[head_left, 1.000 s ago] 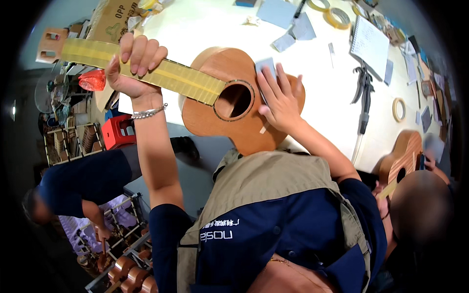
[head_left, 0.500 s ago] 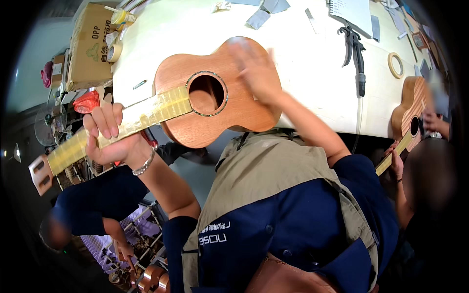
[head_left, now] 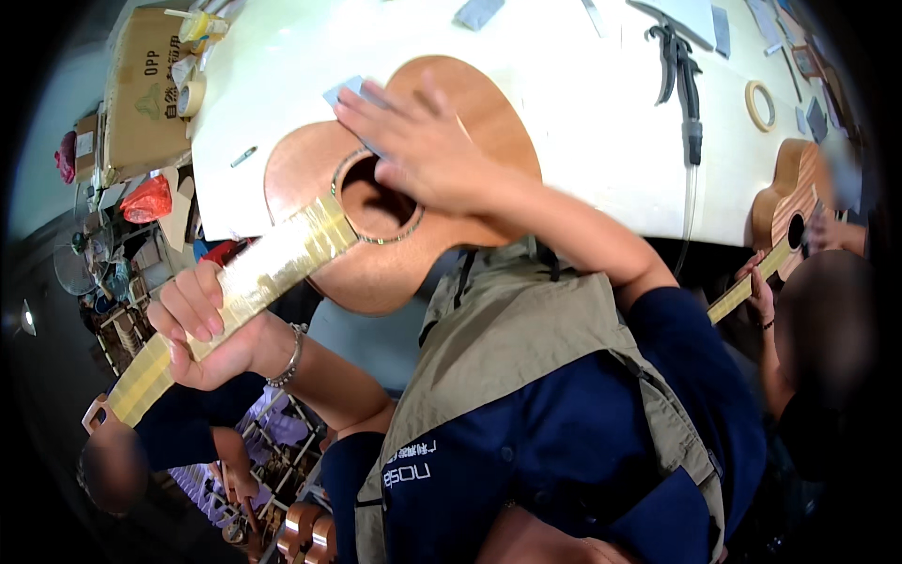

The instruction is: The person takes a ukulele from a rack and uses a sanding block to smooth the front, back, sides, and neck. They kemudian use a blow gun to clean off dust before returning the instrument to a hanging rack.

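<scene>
A brown wooden ukulele (head_left: 310, 169) lies tilted across the near edge of the white table, its fretboard covered in yellowish tape. My left hand (head_left: 211, 324) is wrapped round the neck, fingers over the taped fretboard. My right hand (head_left: 423, 155) lies flattened over the top by the sound hole (head_left: 371, 202), fingers pointing away to the left. Beneath its fingers is a grey piece of sandpaper (head_left: 346, 89), jutting past the body's edge at the waist; the palm hides the rest of it.
An air blow gun (head_left: 678, 80) with its hose, a tape roll (head_left: 760, 105) and a grey sheet (head_left: 479, 13) lie on the table (head_left: 601, 179). A cardboard box (head_left: 146, 94) stands left. At right, a co-worker handles another ukulele (head_left: 785, 202); another person is at lower left.
My right hand has swept left across the top from the lower body to the waist, with the sandpaper now showing. The ukulele's neck end has dipped nearer and the body has turned slightly.
</scene>
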Available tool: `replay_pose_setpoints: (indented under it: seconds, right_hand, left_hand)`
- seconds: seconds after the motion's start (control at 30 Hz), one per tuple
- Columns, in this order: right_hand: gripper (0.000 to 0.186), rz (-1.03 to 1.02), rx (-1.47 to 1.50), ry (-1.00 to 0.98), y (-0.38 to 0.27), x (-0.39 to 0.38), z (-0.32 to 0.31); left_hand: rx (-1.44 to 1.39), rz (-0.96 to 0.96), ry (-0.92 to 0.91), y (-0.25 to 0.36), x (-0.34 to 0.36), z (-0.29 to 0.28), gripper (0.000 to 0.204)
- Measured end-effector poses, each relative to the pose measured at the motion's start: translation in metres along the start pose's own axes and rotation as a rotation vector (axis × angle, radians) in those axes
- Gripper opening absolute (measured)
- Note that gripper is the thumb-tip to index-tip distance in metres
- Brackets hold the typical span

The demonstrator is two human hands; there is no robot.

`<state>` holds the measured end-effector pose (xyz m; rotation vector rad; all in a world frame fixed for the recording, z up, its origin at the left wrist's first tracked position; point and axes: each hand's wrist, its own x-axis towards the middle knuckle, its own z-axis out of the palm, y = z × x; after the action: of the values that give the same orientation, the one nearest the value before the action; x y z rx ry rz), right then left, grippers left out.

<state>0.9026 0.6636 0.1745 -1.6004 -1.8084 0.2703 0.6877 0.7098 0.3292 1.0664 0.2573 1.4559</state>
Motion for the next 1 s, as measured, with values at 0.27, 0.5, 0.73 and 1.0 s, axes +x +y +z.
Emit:
replay_pose_setpoints:
  seconds: [0.27, 0.5, 0.73, 1.0]
  right_hand:
    - [0.064, 0.166, 0.116, -0.128, -0.018, -0.064, -0.007]
    - [0.059, 0.5, -0.041, -0.051, 0.031, -0.093, 0.008]
    - [0.08, 0.374, -0.104, -0.14, 0.021, -0.128, -0.001]
    - [0.07, 0.424, -0.082, -0.185, 0.05, -0.126, 0.008]
  left_hand:
    - [0.027, 0.06, 0.131, 0.004, -0.012, -0.005, 0.019]
    - [0.064, 0.056, 0.161, 0.004, -0.011, -0.007, 0.018]
    - [0.051, 0.015, 0.199, 0.004, -0.003, -0.024, 0.018]
    - [-0.019, -0.047, 0.149, 0.001, 0.005, -0.029, 0.019]
